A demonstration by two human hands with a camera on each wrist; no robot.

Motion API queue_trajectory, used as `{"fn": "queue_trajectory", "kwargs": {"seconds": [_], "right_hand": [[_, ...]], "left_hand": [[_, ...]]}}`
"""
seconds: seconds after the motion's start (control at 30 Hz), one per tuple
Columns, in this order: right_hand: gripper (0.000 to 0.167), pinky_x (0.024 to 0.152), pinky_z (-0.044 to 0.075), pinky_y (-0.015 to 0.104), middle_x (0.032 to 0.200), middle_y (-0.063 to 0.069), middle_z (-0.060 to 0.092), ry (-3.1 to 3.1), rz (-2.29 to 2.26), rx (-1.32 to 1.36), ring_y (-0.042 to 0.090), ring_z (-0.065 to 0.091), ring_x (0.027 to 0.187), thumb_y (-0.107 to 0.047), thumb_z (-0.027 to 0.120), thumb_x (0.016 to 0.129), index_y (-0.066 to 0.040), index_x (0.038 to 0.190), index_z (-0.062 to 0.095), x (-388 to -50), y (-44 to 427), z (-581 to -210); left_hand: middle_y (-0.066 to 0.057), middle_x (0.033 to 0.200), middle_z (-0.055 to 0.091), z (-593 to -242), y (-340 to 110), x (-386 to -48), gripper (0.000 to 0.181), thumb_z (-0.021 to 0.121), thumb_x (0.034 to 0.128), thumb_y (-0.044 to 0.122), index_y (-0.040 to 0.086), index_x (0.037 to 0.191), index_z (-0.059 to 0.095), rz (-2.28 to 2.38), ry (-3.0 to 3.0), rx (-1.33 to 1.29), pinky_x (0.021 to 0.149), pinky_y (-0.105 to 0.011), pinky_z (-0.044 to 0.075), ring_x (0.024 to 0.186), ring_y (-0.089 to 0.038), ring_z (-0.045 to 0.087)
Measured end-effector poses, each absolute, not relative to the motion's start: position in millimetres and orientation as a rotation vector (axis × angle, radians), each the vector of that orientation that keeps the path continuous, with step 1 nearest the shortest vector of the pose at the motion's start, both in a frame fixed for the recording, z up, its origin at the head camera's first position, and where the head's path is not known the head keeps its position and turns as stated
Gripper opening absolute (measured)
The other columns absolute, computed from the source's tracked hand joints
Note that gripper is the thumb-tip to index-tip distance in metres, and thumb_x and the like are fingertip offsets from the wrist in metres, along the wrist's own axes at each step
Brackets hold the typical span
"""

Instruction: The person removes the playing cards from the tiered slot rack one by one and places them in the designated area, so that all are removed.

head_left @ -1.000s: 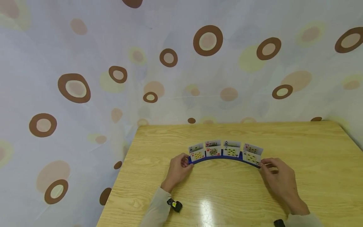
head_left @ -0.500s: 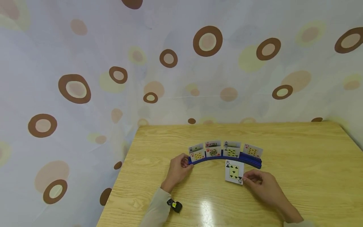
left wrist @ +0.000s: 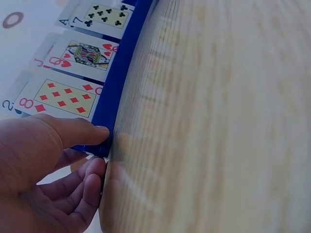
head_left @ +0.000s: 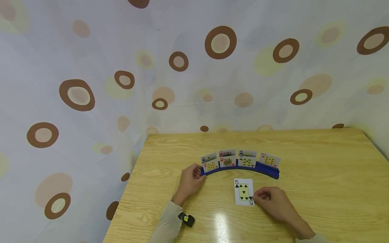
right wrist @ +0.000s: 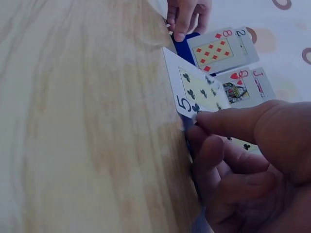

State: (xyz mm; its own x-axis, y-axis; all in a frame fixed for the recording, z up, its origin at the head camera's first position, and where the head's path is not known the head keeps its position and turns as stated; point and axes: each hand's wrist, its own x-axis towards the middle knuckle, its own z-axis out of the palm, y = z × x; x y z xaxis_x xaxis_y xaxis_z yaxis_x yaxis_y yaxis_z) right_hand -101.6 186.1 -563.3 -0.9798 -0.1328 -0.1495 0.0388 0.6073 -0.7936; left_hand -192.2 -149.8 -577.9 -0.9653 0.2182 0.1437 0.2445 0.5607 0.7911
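My left hand (head_left: 189, 185) grips the left end of a curved blue card holder (head_left: 267, 171), thumb on its front edge. My right hand (head_left: 275, 204) pinches the lower right corner of a five of clubs (head_left: 243, 192), face up in front of the holder; whether it touches the table I cannot tell. Standing in the holder's front row are an eight of diamonds (left wrist: 63, 99), a queen of hearts (left wrist: 87, 54) and a seven of clubs (left wrist: 104, 17). Behind these show a two, a jack and an ace, mostly hidden. A ten of diamonds (head_left: 268, 160) stands alone at the right end.
The wooden table (head_left: 322, 162) reaches back to a pale cloth (head_left: 243, 77) with brown ring patterns, which also hangs along the left. A black wrist strap (head_left: 186, 219) sits on the left sleeve.
My right hand has drawn the five of clubs out of the holder's right end and brought it left and toward me, uncovering the ten of diamonds. The left hand has stayed on the holder.
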Motion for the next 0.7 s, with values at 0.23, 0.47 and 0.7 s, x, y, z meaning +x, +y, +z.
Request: {"fn": "queue_trajectory", "kwargs": {"seconds": [0.23, 0.47, 0.7], "right_hand": [[0.008, 0.067, 0.05, 0.023, 0.083, -0.004, 0.075, 2.737, -1.222, -0.064, 0.007, 0.064, 0.073, -0.018, 0.082, 0.095, -0.011, 0.093, 0.079, -99.3, 175.6, -560.1], [0.01, 0.064, 0.047, 0.024, 0.08, -0.004, 0.07, 2.773, -1.113, -0.006, 0.011, 0.06, 0.074, -0.019, 0.082, 0.094, -0.011, 0.091, 0.077, -96.6, 167.1, -555.1], [0.009, 0.062, 0.044, 0.025, 0.077, -0.004, 0.068, 2.793, -1.072, 0.014, 0.012, 0.059, 0.072, -0.017, 0.082, 0.093, -0.012, 0.09, 0.076, -95.8, 162.9, -552.7]], "left_hand": [[-0.012, 0.096, 0.072, -577.7, -149.4, -191.4, 0.025, 0.082, 0.0963, 0.005, -0.002, 0.118, 0.072, -1.402, -2.743, -0.406, 0.074, -0.018, 0.053, 0.08, -0.006, 0.06], [-0.012, 0.096, 0.072, -579.5, -149.6, -191.5, 0.025, 0.082, 0.0962, 0.005, -0.002, 0.118, 0.072, -1.404, -2.743, -0.397, 0.074, -0.018, 0.054, 0.081, -0.007, 0.06], [-0.013, 0.096, 0.072, -579.4, -149.6, -191.7, 0.025, 0.082, 0.0958, 0.005, -0.002, 0.117, 0.072, -1.411, -2.735, -0.396, 0.073, -0.017, 0.052, 0.082, -0.009, 0.061]]}}
